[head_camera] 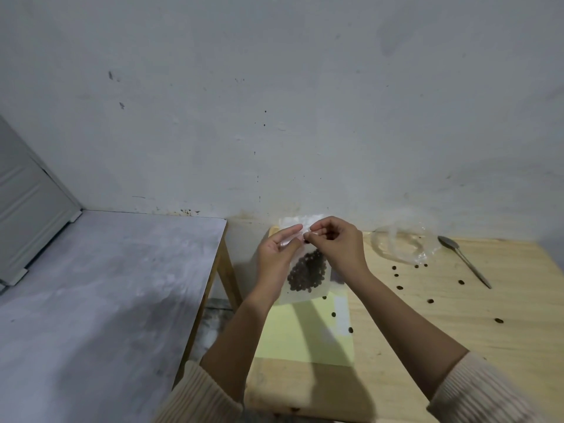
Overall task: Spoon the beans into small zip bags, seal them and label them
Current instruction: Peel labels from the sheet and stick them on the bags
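Observation:
A small clear zip bag (308, 288) with dark beans (306, 274) in its lower half hangs upright above the wooden table (457, 325). My left hand (276, 254) pinches the bag's top edge on the left side. My right hand (334, 242) pinches the same top edge just to the right, fingertips nearly meeting the left ones. A metal spoon (464, 260) lies on the table at the far right. A large crumpled clear bag (399, 242) sits between the hands and the spoon.
Several loose beans (399, 287) are scattered over the table right of the bag. A pale yellow sheet (302, 334) lies under my arms. Another clear bag (297, 221) lies by the wall. A grey surface (100, 297) stands to the left across a gap.

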`<state>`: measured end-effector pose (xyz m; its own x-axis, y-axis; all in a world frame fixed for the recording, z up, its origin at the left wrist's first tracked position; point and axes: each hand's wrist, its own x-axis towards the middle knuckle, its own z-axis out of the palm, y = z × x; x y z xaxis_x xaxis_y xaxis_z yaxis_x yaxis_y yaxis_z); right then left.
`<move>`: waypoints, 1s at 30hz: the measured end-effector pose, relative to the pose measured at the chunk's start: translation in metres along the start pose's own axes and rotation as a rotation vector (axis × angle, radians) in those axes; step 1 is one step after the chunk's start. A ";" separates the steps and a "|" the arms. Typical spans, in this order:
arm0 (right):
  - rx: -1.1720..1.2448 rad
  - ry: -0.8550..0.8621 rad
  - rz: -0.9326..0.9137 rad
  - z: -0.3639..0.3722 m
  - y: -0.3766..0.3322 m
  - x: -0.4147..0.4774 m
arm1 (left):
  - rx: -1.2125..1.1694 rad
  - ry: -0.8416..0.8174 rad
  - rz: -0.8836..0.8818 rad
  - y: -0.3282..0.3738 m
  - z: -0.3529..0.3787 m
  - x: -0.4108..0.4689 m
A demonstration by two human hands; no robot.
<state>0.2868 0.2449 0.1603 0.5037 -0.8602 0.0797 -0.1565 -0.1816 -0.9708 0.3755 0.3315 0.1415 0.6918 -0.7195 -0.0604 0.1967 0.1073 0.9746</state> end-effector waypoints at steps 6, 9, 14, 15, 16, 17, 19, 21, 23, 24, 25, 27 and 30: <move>-0.040 -0.054 0.002 0.002 -0.001 0.001 | 0.033 0.043 0.011 -0.004 -0.005 0.003; -0.038 -0.049 0.007 0.003 -0.001 0.001 | 0.069 0.038 0.030 -0.005 -0.006 0.003; -0.051 -0.043 0.020 0.003 -0.001 0.003 | 0.095 0.027 0.024 -0.007 -0.007 0.004; -0.048 -0.040 0.021 0.003 -0.001 0.003 | 0.092 0.024 0.024 -0.007 -0.007 0.005; -0.044 -0.036 0.023 0.003 -0.001 0.003 | 0.086 0.022 0.022 -0.007 -0.007 0.005; -0.039 -0.033 0.025 0.003 -0.001 0.003 | 0.076 0.019 0.020 -0.007 -0.006 0.005; -0.034 -0.030 0.033 0.004 -0.001 0.003 | 0.054 0.014 0.012 -0.007 -0.005 0.005; -0.031 -0.029 0.039 0.004 -0.001 0.004 | 0.043 0.013 0.009 -0.008 -0.005 0.006; -0.029 -0.028 0.046 0.004 -0.001 0.005 | 0.036 0.009 0.007 -0.008 -0.006 0.007; -0.026 -0.029 0.052 0.004 -0.001 0.005 | 0.030 0.006 0.003 -0.009 -0.006 0.008; -0.022 -0.032 0.055 0.004 -0.001 0.005 | 0.023 0.005 -0.002 -0.009 -0.006 0.009; -0.018 -0.036 0.056 0.005 -0.002 0.005 | 0.009 0.007 -0.009 -0.010 -0.006 0.009; -0.015 -0.023 0.053 0.006 -0.003 0.005 | -0.002 0.012 -0.015 -0.012 -0.006 0.010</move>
<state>0.2952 0.2439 0.1618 0.5140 -0.8575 0.0224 -0.1961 -0.1429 -0.9701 0.3842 0.3271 0.1276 0.6968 -0.7130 -0.0779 0.2088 0.0978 0.9730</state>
